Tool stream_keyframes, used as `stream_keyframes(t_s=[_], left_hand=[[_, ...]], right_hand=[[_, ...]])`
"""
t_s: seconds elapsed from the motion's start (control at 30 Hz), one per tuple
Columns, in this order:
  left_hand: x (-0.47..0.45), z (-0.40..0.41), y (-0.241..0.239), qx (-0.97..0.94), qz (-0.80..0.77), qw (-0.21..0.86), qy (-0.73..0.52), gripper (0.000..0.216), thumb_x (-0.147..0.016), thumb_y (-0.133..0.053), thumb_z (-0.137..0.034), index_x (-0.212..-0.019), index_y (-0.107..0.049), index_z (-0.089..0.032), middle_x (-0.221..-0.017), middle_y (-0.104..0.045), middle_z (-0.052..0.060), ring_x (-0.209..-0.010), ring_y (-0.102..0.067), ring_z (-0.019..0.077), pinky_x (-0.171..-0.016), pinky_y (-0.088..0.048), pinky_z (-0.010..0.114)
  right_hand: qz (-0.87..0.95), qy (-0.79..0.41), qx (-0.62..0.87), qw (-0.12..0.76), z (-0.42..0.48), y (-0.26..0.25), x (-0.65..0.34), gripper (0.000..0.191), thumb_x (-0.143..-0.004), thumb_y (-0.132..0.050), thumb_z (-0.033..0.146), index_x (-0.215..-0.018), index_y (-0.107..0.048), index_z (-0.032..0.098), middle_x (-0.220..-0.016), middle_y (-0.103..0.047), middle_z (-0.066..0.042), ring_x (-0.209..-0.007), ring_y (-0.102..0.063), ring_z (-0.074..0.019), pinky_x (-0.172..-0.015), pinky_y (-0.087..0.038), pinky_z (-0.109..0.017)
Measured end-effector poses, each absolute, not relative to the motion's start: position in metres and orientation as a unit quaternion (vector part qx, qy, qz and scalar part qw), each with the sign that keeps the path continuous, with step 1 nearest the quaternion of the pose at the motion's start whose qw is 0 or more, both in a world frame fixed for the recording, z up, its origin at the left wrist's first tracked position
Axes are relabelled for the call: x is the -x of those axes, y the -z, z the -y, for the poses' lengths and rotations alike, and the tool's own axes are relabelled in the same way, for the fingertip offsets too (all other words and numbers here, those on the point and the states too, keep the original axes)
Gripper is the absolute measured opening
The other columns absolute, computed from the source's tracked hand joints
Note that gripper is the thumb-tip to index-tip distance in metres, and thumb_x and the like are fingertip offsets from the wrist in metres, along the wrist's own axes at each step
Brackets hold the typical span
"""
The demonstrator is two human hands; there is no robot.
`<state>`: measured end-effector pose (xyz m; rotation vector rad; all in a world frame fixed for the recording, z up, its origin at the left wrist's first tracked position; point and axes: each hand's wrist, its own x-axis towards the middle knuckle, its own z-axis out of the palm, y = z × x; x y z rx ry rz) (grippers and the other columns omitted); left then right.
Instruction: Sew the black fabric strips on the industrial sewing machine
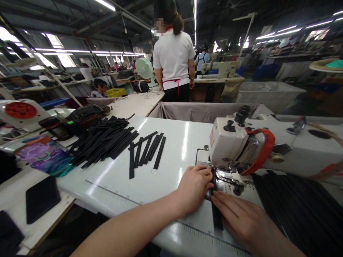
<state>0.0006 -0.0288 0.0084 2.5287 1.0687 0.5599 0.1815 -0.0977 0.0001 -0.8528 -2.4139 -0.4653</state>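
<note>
A narrow black fabric strip [217,218] lies lengthwise under the head of a white sewing machine [227,142]. My left hand [195,187] is closed over the strip's far part beside the needle area, its fingers bent and pressed down. Closer to me, my right hand [242,217] grips the strip's right edge, with fingers together and fingertips just below the metal plate [227,182]. The strip's near end sticks out between the hands. The machine head and my left fingers hide its far end.
Left of the machine, several short black strips [147,148] lie on the white table [171,167] beside a larger pile [107,141]. More dark strips [297,210] lie at right. A purple-blue bottle [48,157] and a dark phone [43,198] are at left. A person [175,57] stands beyond.
</note>
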Motion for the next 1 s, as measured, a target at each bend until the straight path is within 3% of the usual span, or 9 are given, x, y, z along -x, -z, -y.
stream_keyframes(t_s=[0.1,0.27,0.6,0.83,1.0], left_hand=[[-0.003,0.029,-0.008,-0.884,-0.396,0.164,-0.188,0.008,-0.093,-0.06,-0.023,-0.097,-0.063,-0.018,-0.122,-0.064,0.004,-0.122,-0.052,0.0224,-0.1,-0.045,0.039],[-0.003,0.025,-0.011,-0.887,-0.388,0.173,-0.183,0.006,-0.092,-0.06,-0.021,-0.09,-0.065,-0.018,-0.116,-0.066,0.005,-0.119,-0.054,0.0221,-0.1,-0.044,0.037],[-0.007,0.025,-0.005,-0.87,-0.417,0.163,-0.205,0.015,-0.093,-0.054,-0.017,-0.102,-0.066,-0.019,-0.119,-0.064,0.006,-0.116,-0.054,0.0233,-0.099,-0.044,0.04],[-0.004,0.024,-0.003,-0.871,-0.406,0.17,-0.219,0.017,-0.092,-0.055,-0.016,-0.105,-0.066,-0.02,-0.117,-0.065,0.005,-0.113,-0.055,0.0231,-0.096,-0.045,0.041],[-0.005,0.023,-0.006,-0.871,-0.407,0.176,-0.21,0.015,-0.092,-0.054,-0.015,-0.099,-0.068,-0.018,-0.115,-0.066,0.006,-0.112,-0.056,0.0234,-0.098,-0.045,0.041]], right_hand=[[0.891,0.167,0.322,0.273,0.096,0.001,-0.181,0.037,-0.098,-0.033,0.012,-0.104,-0.069,0.012,-0.102,-0.073,-0.005,-0.093,-0.067,-0.0155,-0.081,-0.053,-0.027],[0.88,0.171,0.342,0.281,0.097,0.004,-0.18,0.038,-0.098,-0.031,0.011,-0.103,-0.069,0.011,-0.101,-0.072,-0.006,-0.093,-0.067,-0.0168,-0.079,-0.053,-0.029],[0.875,0.161,0.368,0.27,0.092,0.001,-0.18,0.036,-0.093,-0.033,0.006,-0.104,-0.067,0.011,-0.099,-0.07,-0.008,-0.091,-0.066,-0.0185,-0.076,-0.055,-0.03],[0.878,-0.003,0.395,0.269,0.091,-0.009,-0.189,0.026,-0.087,-0.044,0.01,-0.089,-0.067,0.022,-0.087,-0.068,-0.002,-0.082,-0.064,-0.0161,-0.075,-0.054,-0.028],[0.869,0.0,0.4,0.292,0.088,-0.008,-0.192,0.027,-0.086,-0.046,0.011,-0.092,-0.068,0.024,-0.095,-0.069,-0.001,-0.091,-0.064,-0.0171,-0.085,-0.052,-0.032]])
